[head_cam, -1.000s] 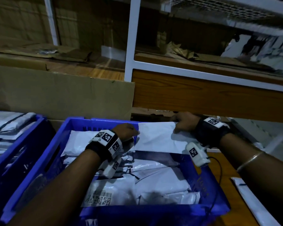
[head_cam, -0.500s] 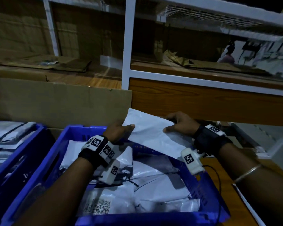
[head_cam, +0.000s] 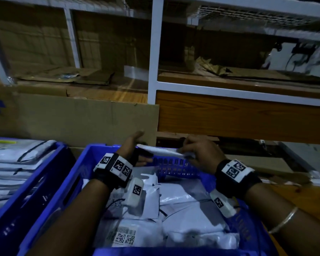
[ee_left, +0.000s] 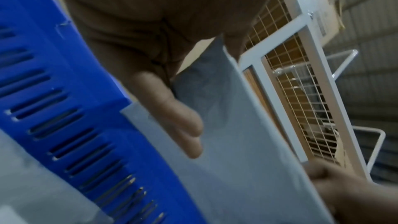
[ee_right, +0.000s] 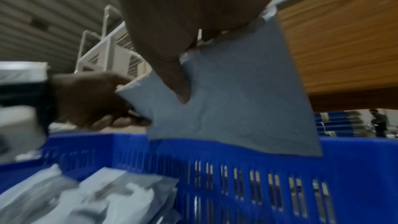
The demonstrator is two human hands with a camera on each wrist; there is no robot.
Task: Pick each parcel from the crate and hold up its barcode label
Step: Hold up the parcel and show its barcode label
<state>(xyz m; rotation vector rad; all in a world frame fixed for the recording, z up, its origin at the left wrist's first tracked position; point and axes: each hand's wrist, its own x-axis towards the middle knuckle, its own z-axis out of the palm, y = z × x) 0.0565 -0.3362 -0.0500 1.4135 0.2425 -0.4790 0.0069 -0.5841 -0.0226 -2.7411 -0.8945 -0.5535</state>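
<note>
- Left hand (head_cam: 132, 147) and right hand (head_cam: 198, 154) pinch one grey parcel (head_cam: 161, 151) above the far edge of the blue crate (head_cam: 175, 168).
- Its label is not visible.
- Many parcels (head_cam: 183, 215) remain inside; most of the task is judged left.

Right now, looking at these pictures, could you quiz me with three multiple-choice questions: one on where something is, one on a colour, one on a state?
1. Where is the flat white plastic parcel that both hands hold?
A. over the crate's far rim
B. on the shelf
C. on the floor

2. What colour is the slotted plastic crate?
A. red
B. blue
C. green

3. How does the right hand meet the parcel?
A. hovers clear
B. grips its edge
C. lies flat beneath

Answers: 1 A, the head view shows it above the far wall; 2 B, every view shows blue; 3 B, thumb and fingers pinch the edge, as the left hand does opposite.
</note>
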